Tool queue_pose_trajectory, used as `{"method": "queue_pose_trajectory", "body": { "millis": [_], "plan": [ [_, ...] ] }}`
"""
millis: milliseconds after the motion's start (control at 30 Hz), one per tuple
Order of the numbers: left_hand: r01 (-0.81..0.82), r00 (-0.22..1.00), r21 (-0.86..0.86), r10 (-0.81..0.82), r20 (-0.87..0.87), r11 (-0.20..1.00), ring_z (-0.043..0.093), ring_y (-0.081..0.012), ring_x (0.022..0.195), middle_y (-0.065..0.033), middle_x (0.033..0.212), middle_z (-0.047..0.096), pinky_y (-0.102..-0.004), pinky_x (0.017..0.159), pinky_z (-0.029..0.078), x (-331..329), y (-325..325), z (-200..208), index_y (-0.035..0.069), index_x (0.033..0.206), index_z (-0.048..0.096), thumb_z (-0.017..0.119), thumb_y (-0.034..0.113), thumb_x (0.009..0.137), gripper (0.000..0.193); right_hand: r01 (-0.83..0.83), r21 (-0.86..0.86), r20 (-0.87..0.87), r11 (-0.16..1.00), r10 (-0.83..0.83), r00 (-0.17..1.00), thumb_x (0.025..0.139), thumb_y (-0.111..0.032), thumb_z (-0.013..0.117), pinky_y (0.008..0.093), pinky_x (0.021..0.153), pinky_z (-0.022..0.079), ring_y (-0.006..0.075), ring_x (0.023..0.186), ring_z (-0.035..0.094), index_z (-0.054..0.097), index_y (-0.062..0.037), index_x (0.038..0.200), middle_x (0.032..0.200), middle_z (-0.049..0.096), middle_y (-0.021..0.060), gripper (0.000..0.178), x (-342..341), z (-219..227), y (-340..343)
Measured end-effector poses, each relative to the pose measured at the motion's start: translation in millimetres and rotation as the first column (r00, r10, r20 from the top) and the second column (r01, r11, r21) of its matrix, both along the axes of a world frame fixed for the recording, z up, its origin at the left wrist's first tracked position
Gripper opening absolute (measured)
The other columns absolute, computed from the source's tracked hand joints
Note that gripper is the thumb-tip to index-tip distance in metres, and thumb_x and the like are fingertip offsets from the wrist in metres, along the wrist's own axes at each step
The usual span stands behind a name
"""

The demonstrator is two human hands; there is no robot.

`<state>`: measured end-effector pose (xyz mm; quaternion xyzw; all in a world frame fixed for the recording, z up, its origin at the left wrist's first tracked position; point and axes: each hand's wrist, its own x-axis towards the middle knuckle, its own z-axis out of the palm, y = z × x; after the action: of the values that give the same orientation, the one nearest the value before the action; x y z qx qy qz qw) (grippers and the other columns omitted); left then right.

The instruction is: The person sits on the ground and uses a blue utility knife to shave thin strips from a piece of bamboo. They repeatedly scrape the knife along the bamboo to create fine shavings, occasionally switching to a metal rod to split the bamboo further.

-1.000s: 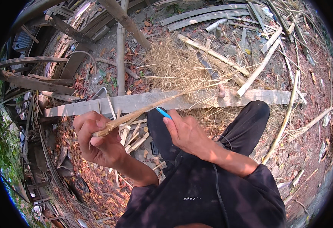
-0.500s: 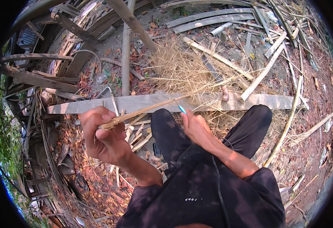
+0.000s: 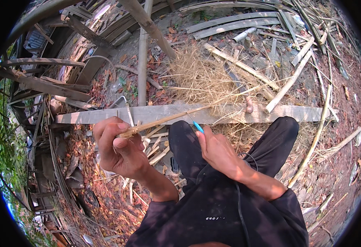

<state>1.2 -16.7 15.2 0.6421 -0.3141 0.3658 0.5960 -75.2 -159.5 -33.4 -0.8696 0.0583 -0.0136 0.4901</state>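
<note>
A slender tan stick (image 3: 168, 120), which looks like split bamboo, slants across in front of me. Its thick, knobbly near end is pinched in my left hand (image 3: 125, 150), between thumb and fingers. Toward the upper right it thins into fine strands over the straw-like shavings (image 3: 201, 76). My right hand (image 3: 221, 154) is closed round the light blue handle of a small knife (image 3: 198, 126). The thin blade points up and left and meets or crosses the stick near its middle; whether it cuts in I cannot tell.
A grey plank (image 3: 147, 115) lies crosswise before my knees. A large knife (image 3: 234, 78) with a wooden handle rests over the shavings, its handle on the plank. Wood strips (image 3: 238, 24) and poles (image 3: 289, 78) lie beyond. A wooden post (image 3: 151, 29) rises at the upper left.
My left hand has come slightly right and nearer, with the stick. The small knife and my right hand sit a little lower. The whole view has shifted slightly.
</note>
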Motion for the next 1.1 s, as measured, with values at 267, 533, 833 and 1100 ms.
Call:
{"method": "queue_pose_trajectory", "body": {
  "millis": [267, 533, 833, 1100],
  "plan": [
    [-0.357, 0.933, -0.068, 0.359, 0.015, 0.932, 0.037, -0.0048, 0.047, -0.0106, 0.086, 0.055, -0.0195, 0.034, 0.021, -13, -30, 2, -0.005, 0.091, 0.064, 0.059, 0.023, 0.092, 0.029, -0.131, 0.207, 0.333, 0.969, 0.056, 0.941, 0.093, -0.014, 0.053, 0.0463, 0.042, 0.043, 0.0419, 0.053, 0.056, 0.040, 0.0015, 0.093, 0.064, 0.056, 0.0209, 0.020, -17, 4, 22],
    [-0.432, 0.901, -0.083, 0.424, -0.098, 0.898, 0.039, -0.0049, 0.048, -0.0112, 0.086, 0.056, -0.0206, 0.035, 0.023, -22, -30, 7, -0.008, 0.092, 0.065, 0.059, 0.012, 0.091, 0.020, -0.058, 0.066, 0.401, 0.996, 0.027, 0.916, 0.092, -0.013, 0.053, 0.0463, 0.042, 0.043, 0.0401, 0.052, 0.057, 0.041, 0.0014, 0.092, 0.062, 0.056, 0.0197, 0.019, -9, -20, 26],
    [-0.412, 0.906, -0.056, 0.402, -0.134, 0.909, 0.045, -0.0065, 0.055, -0.0075, 0.083, 0.058, -0.0213, 0.040, 0.028, -19, -19, 9, -0.006, 0.092, 0.067, 0.063, 0.009, 0.088, 0.016, -0.016, -0.082, 0.161, 0.997, 0.029, 0.986, 0.096, -0.023, 0.046, 0.0500, 0.046, 0.044, 0.0453, 0.053, 0.056, 0.046, 0.0052, 0.092, 0.054, 0.055, 0.0243, 0.028, 1, -39, 3],
    [-0.416, 0.906, -0.053, 0.410, -0.104, 0.908, 0.047, -0.0089, 0.061, -0.0087, 0.082, 0.059, -0.0217, 0.044, 0.030, -19, -22, 7, -0.007, 0.090, 0.066, 0.062, 0.009, 0.088, 0.017, -0.020, -0.073, 0.044, 0.997, 0.023, 0.999, 0.097, -0.024, 0.046, 0.0497, 0.049, 0.042, 0.0462, 0.055, 0.053, 0.048, 0.0027, 0.085, 0.056, 0.054, 0.0255, 0.029, -15, 0, -3]
  ]
}}
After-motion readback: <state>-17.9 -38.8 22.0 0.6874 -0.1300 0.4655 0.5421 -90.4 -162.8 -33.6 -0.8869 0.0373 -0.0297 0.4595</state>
